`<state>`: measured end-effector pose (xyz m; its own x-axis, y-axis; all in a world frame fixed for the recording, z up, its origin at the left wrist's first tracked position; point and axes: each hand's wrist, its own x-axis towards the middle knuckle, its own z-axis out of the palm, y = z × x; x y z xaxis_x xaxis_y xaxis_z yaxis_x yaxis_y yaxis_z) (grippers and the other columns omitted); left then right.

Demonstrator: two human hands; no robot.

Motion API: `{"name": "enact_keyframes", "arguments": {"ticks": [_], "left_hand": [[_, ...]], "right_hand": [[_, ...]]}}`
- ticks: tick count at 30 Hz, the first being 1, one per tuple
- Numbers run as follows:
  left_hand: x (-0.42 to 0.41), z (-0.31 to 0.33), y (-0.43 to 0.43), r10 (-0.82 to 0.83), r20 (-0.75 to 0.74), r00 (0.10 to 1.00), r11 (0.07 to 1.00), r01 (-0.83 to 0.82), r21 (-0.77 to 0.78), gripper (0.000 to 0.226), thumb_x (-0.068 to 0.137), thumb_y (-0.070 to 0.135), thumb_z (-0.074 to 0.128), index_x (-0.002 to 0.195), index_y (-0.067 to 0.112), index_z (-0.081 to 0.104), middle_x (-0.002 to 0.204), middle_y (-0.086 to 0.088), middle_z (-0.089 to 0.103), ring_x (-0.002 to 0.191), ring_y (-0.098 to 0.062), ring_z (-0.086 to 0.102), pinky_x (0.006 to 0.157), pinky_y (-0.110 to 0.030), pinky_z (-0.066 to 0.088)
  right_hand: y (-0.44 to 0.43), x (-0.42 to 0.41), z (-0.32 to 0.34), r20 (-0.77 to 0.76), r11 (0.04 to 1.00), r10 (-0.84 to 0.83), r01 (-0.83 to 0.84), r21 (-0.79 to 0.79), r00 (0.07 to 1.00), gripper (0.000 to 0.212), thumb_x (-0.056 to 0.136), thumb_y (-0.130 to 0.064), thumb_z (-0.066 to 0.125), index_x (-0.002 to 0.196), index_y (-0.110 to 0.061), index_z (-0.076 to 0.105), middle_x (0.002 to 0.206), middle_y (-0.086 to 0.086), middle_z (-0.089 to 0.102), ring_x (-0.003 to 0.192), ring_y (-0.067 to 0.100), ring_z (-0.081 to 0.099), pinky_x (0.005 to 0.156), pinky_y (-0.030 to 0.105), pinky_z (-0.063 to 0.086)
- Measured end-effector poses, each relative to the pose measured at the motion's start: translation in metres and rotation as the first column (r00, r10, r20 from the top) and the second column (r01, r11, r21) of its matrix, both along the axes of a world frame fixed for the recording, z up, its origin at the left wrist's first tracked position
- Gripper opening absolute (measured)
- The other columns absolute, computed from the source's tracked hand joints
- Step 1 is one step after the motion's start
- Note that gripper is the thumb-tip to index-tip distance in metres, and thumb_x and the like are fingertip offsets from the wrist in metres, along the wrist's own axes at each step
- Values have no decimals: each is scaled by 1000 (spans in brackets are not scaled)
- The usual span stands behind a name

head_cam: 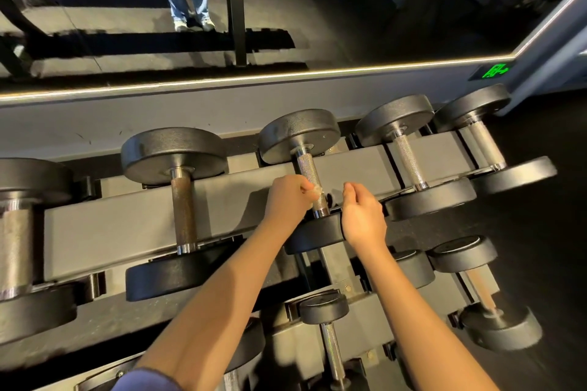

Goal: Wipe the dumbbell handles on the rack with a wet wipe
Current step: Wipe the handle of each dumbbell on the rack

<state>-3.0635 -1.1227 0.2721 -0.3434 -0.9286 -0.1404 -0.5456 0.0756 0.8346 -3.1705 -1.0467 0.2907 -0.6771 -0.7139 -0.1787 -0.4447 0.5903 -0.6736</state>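
Observation:
Several black dumbbells lie across the top tier of a grey rack (127,225). The middle dumbbell has a knurled chrome handle (306,168). My left hand (287,197) pinches a small crumpled wet wipe (316,191) against the lower part of that handle. My right hand (362,216) rests on the near black weight plate (313,233) of the same dumbbell, its fingers loosely curled and holding nothing. Both forearms reach in from the bottom of the view.
A rusty-handled dumbbell (184,209) lies to the left and a chrome-handled dumbbell (409,162) to the right. Smaller dumbbells (330,349) sit on the lower tier. A mirror (317,9) behind the rack reflects a person's legs.

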Motion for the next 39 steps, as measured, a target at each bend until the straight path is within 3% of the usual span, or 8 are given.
{"name": "enact_keyframes", "arguments": {"ticks": [5,14,17,21,25,29,35,39], "left_hand": [[7,6,1,-172,137,976,985,168,39,14,85,25,69,92,13,73,90,-2,70,82,-14,63,75,-26,49],[2,12,5,44,-159,986,999,-39,30,18,77,12,76,93,9,68,84,-4,69,78,-13,65,75,-21,51],[3,12,4,1,-250,968,999,-13,-46,15,80,9,73,95,5,72,89,-9,71,74,-6,64,73,-15,50],[4,20,-1,-102,-163,981,946,45,-320,18,85,11,68,101,6,73,100,-8,70,90,-11,60,83,-15,46],[12,29,-11,-5,4,1000,819,6,-574,41,95,27,42,125,6,60,127,-8,57,120,-20,47,104,-28,36],[21,20,-26,28,165,986,768,84,-635,46,94,24,40,131,0,53,133,-14,55,123,-28,49,102,-41,43],[25,23,-32,1,187,982,828,104,-551,42,100,20,44,141,13,44,144,-2,43,133,-16,34,96,-34,44],[28,24,-32,-15,246,969,832,148,-534,46,100,22,43,145,16,38,147,1,39,134,-13,31,94,-31,45]], "right_hand": [[0,0,2,-19,1000,24,-24,10,1000,34,99,-37,37,120,-25,61,116,1,64,107,22,55,79,32,36],[1,-2,5,-59,979,201,-200,25,978,33,99,-37,39,121,-28,63,114,-3,67,113,19,55,109,45,28],[-3,-7,8,78,948,298,-285,-141,951,29,96,-31,49,121,-26,63,109,-3,69,105,16,61,95,39,46],[-20,-16,14,206,937,259,-194,-289,944,12,89,-15,61,97,-17,70,82,4,71,82,21,66,79,38,55],[-42,-29,12,-50,972,200,-205,-115,979,12,86,-17,62,83,-11,72,81,8,70,81,27,64,75,41,53],[-48,-27,8,16,892,392,-385,237,920,12,89,-19,61,85,-14,72,89,9,70,84,26,64,73,31,50],[-51,-24,10,7,898,427,-424,118,904,10,83,-13,69,83,-3,73,75,7,67,67,17,58,55,14,43],[-80,-16,5,-31,948,319,-319,19,947,16,82,-14,67,70,-3,65,70,7,62,67,21,56,68,30,49]]}}
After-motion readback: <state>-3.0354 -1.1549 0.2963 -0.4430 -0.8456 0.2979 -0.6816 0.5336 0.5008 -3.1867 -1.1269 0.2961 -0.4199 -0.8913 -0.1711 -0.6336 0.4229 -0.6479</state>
